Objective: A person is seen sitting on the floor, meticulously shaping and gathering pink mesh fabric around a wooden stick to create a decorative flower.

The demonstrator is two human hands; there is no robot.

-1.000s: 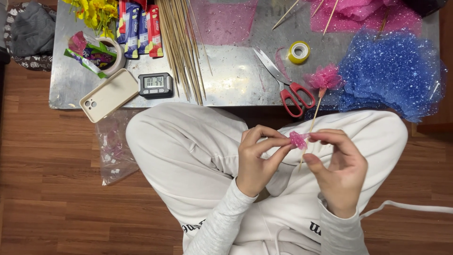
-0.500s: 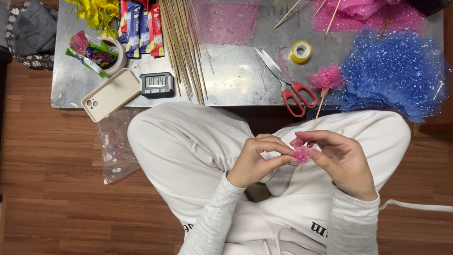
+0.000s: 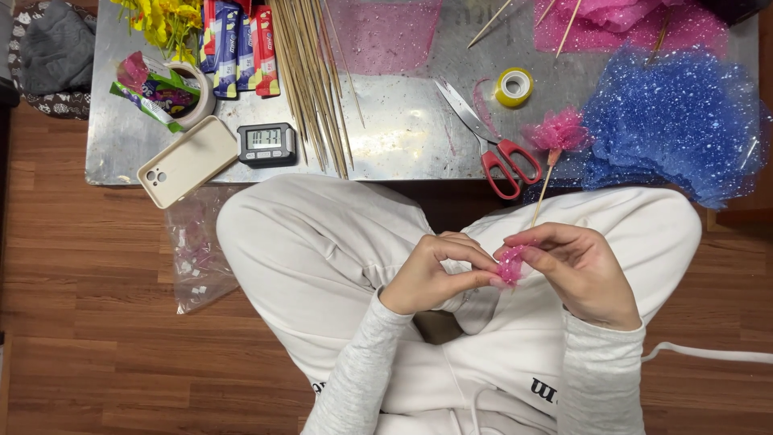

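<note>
Your left hand (image 3: 431,278) and right hand (image 3: 580,270) meet over your lap, and the fingertips of both pinch a small pink mesh bundle (image 3: 510,266) between them. Ahead on the metal table (image 3: 386,137) lie red-handled scissors (image 3: 491,141), a finished pink flower on a stick (image 3: 554,137) and a pile of blue mesh (image 3: 676,121).
</note>
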